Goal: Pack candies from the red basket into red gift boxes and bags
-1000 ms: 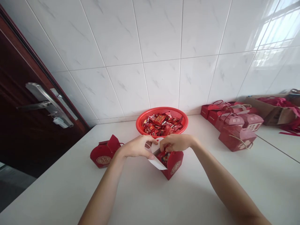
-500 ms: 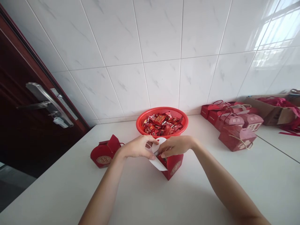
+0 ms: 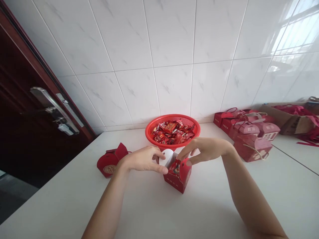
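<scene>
A red paper box (image 3: 174, 182) stands on the white table between my hands, its top flaps raised and wrapped candies (image 3: 175, 168) showing inside. At its left side, my left hand (image 3: 146, 160) has thumb and fingers apart beside a flap with a white inner face. My right hand (image 3: 203, 151) reaches over the box from the right, fingers spread, the thumb against the right red flap. Just behind the box, a red plastic basket (image 3: 147, 131) holds many red-wrapped candies (image 3: 171, 129). Another red box (image 3: 107, 162) sits to the left, near my left forearm.
Several red and pink boxes with handles (image 3: 246, 129) are grouped at the right. Beyond them is a cardboard box (image 3: 291, 123) with dark red ribbon. A tiled wall (image 3: 171, 83) bounds the back of the table, and a dark door (image 3: 22, 99) is at the left.
My right hand has lifted and moved right from the box opening. My left hand has shifted slightly left. The box is turned, its flaps stand wider apart, and its front side now shows.
</scene>
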The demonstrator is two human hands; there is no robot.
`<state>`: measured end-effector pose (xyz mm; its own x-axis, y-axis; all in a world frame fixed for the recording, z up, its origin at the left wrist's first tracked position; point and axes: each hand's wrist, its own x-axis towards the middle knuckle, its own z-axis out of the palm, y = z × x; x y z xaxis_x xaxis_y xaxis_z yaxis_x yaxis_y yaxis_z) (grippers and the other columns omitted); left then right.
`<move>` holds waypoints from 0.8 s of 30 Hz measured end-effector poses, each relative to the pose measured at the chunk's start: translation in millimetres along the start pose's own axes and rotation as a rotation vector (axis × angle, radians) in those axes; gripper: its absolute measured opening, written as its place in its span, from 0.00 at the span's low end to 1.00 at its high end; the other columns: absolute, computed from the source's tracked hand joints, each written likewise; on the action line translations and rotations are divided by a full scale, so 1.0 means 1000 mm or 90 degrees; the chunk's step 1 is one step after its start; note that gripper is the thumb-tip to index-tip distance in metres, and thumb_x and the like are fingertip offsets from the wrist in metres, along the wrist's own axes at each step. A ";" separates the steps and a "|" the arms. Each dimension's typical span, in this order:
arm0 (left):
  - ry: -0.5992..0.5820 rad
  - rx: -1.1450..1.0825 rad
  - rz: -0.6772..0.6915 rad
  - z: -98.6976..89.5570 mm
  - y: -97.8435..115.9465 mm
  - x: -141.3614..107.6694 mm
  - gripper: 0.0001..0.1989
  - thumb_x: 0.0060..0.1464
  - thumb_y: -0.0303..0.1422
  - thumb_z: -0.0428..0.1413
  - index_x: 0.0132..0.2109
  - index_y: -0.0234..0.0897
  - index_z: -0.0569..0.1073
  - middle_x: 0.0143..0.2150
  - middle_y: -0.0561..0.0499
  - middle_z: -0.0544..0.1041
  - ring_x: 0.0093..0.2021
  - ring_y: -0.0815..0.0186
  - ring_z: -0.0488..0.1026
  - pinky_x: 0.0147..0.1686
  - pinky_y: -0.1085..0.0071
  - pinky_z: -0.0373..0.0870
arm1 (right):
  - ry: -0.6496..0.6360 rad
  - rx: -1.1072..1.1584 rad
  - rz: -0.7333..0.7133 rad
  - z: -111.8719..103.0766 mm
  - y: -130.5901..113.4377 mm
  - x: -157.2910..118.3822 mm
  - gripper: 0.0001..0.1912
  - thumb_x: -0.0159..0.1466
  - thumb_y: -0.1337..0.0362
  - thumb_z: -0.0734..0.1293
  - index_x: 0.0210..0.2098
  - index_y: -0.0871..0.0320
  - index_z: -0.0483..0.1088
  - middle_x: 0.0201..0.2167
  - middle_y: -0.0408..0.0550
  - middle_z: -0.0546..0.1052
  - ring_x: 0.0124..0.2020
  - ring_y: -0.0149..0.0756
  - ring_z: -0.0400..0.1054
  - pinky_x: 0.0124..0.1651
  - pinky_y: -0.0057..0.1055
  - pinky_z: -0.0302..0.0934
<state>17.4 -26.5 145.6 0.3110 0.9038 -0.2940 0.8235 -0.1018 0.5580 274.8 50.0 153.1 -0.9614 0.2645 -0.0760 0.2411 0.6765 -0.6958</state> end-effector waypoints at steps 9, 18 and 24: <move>0.018 0.083 -0.013 0.007 0.007 0.003 0.14 0.43 0.45 0.64 0.32 0.38 0.81 0.31 0.51 0.78 0.33 0.61 0.72 0.28 0.71 0.60 | -0.088 -0.023 0.101 0.001 0.002 0.003 0.16 0.62 0.65 0.67 0.49 0.61 0.77 0.25 0.46 0.81 0.32 0.34 0.75 0.37 0.27 0.64; -0.016 0.075 -0.017 0.013 0.013 -0.001 0.09 0.42 0.37 0.61 0.21 0.38 0.79 0.20 0.53 0.75 0.22 0.68 0.66 0.21 0.71 0.55 | -0.001 -0.010 0.324 0.019 -0.008 0.016 0.21 0.55 0.60 0.73 0.47 0.58 0.71 0.22 0.42 0.77 0.23 0.35 0.73 0.28 0.28 0.65; 0.014 0.105 -0.032 0.012 0.006 0.001 0.10 0.43 0.38 0.61 0.20 0.38 0.76 0.20 0.52 0.74 0.23 0.66 0.67 0.22 0.69 0.56 | 0.110 -0.058 0.360 0.029 -0.009 0.028 0.28 0.56 0.65 0.70 0.55 0.58 0.62 0.15 0.37 0.72 0.23 0.39 0.72 0.24 0.28 0.58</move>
<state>27.8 -31.2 139.4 0.2577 0.9184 -0.3002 0.9053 -0.1209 0.4072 242.3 31.2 137.0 -0.6468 0.7034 -0.2948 0.7271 0.4521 -0.5166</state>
